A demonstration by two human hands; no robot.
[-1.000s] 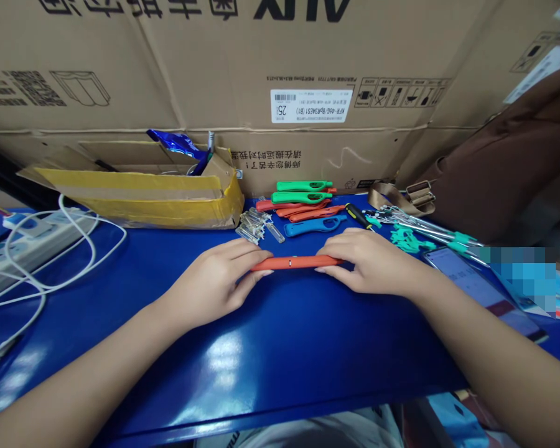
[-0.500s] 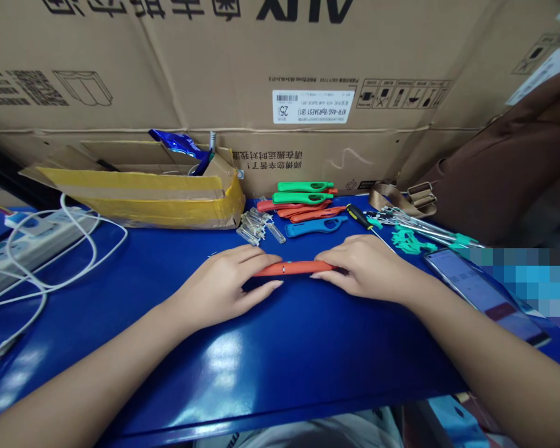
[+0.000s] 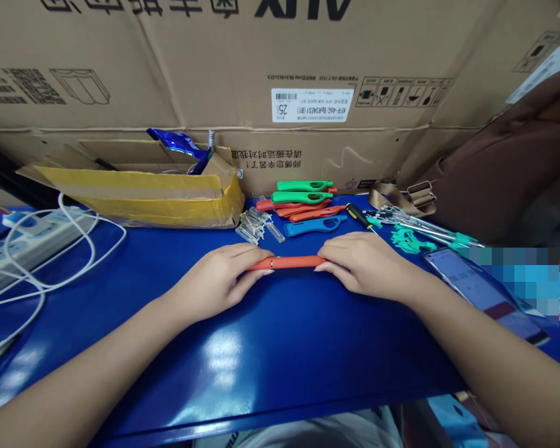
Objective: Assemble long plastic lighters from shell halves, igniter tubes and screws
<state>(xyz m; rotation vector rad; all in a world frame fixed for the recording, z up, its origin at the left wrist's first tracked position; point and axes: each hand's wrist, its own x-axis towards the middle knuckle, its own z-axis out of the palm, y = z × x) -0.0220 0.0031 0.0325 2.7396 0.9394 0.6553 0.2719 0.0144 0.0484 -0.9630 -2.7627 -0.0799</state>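
Note:
An orange lighter casing [image 3: 294, 263] lies level between my two hands, edge towards me, just above or on the blue tabletop [image 3: 280, 348]. My left hand [image 3: 219, 274] pinches its left end between thumb and fingers. At the other end, my right hand [image 3: 368, 264] grips the casing the same way. A small dark slot shows near the left fingertips. Beyond the hands, a blue lighter casing [image 3: 315, 226] rests in front of orange casings [image 3: 303, 210] and a green casing [image 3: 303, 197]. Clear plastic tanks [image 3: 254, 224] lie in a heap left of them.
A yellow-taped carton [image 3: 140, 199] stands at the back left, near a power strip [image 3: 32, 249] with white cables. To the right are a screwdriver [image 3: 358, 216], green plastic pieces [image 3: 407, 239], metal rods [image 3: 420, 227] and a phone [image 3: 485, 295]. A large cardboard box [image 3: 205, 74] walls the back.
The orange casing has shifted slightly left. My left thumb has closed up against it, and my right fingers now sit at its right end.

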